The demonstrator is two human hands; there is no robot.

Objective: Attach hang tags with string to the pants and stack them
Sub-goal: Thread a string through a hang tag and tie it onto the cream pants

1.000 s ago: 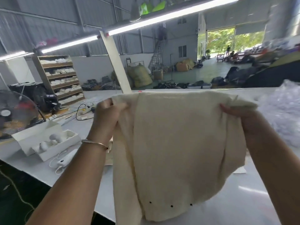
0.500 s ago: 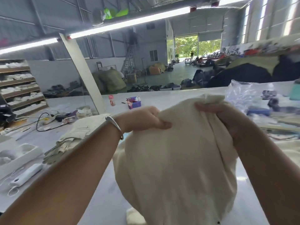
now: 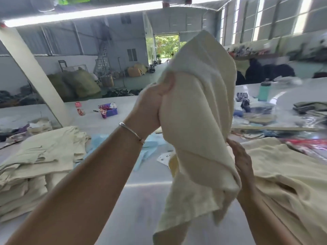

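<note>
A cream, soft-woven pair of pants (image 3: 200, 121) is held aloft at frame centre, its long axis running steeply top to bottom. It is gripped high by the left hand (image 3: 152, 106) and apparently pinched lower right by the right hand (image 3: 242, 160). Folded cream stacks (image 3: 35, 161) lie lower left on the white tabletop (image 3: 138, 200).

Cream pants (image 3: 198, 121); teal bottle (image 3: 264, 91)

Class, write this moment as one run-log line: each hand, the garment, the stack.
left hand: grips cream pants high | right hand: holds pants lower, right edge | pants: lifted off table | folded stack: left on table | hang tag: not visible
</note>
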